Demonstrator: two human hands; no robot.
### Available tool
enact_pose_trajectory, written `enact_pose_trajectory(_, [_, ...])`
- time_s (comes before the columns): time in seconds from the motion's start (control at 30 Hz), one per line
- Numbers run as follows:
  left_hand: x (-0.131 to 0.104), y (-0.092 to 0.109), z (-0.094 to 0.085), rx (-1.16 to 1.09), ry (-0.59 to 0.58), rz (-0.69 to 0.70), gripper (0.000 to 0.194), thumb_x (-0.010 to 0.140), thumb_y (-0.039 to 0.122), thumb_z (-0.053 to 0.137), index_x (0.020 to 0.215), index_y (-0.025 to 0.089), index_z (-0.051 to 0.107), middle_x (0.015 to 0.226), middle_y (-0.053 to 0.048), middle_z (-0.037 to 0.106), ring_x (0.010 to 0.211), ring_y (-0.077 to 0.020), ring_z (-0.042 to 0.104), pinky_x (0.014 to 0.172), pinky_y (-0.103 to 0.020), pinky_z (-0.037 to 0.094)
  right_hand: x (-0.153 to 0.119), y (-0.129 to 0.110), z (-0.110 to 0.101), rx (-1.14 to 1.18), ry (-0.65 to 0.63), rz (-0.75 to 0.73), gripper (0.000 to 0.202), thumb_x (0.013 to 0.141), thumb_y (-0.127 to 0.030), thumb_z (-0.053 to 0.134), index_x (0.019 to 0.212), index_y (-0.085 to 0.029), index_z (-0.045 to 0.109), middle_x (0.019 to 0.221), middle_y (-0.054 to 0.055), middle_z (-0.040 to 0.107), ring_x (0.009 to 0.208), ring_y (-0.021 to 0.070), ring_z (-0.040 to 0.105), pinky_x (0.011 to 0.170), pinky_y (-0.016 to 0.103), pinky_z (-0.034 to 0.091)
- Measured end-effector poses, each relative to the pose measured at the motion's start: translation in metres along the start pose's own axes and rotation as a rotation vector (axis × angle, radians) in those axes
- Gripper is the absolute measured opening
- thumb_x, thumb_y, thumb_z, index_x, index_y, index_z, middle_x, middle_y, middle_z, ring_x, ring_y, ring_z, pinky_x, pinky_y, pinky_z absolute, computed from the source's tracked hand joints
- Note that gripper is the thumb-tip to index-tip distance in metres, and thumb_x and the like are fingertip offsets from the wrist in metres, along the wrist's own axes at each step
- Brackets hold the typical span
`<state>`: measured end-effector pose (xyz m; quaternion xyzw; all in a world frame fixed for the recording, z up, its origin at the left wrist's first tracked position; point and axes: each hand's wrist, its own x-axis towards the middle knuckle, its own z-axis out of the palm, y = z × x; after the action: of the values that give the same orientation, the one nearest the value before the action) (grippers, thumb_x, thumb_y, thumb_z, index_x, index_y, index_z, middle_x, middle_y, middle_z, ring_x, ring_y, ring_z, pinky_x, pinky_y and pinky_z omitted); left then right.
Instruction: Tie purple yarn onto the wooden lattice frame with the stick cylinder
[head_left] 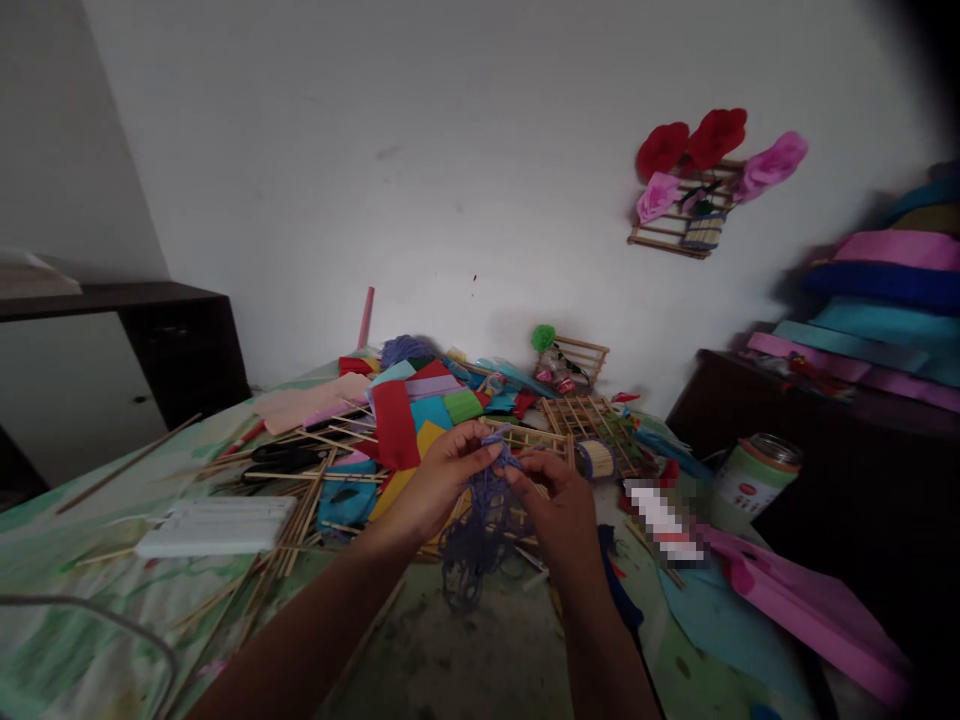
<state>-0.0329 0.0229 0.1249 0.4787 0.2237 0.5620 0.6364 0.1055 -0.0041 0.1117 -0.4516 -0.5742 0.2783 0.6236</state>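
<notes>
A tangle of purple yarn [476, 540] hangs in loose loops below both hands, over the table's middle. My left hand [450, 475] pinches the top of the yarn between thumb and fingers. Close on its right, my right hand [556, 500] has its fingers closed on the same yarn. Behind the hands, a wooden stick frame [525, 438] is partly hidden. Beside it on the right stands a small round stick piece [596, 459] with a purple edge.
Colored paper [395, 425], many thin sticks [304, 515] and a white plastic case [217, 525] lie to the left. At the right are a jar [756, 480] and pink material [810, 610]. A flower-decorated stick frame [667, 240] hangs on the wall.
</notes>
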Motion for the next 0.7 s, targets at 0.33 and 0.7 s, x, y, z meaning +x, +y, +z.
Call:
enact_pose_trajectory(0.33, [0.007,0.008,-0.01,-0.094,0.101,-0.005,0.027,0.063,0.02,0.076,0.078,0.013,0.055,0.059,0.006,0.045,0.041,0.0003,0.03,0.041,-0.015,0.016,0.006,-0.016,-0.019,0.849,0.084,0.356,0.025,0.063,-0.03,0.07,0.06,-0.02,0.047,0.054,-0.006,0.046,0.05,0.0093,0.047,0.052,0.024,0.043])
enact_pose_trajectory(0.7, [0.015,0.013,-0.024,-0.122,0.131,0.07,0.029,0.067,0.028,0.074,0.07,0.014,0.049,0.053,0.006,0.044,0.039,0.0003,0.029,0.039,-0.013,0.018,0.013,-0.006,-0.042,0.563,0.402,0.189,0.026,0.069,-0.038,0.067,0.066,-0.019,0.05,0.045,-0.01,0.035,0.036,0.0038,0.024,0.036,0.017,0.016])
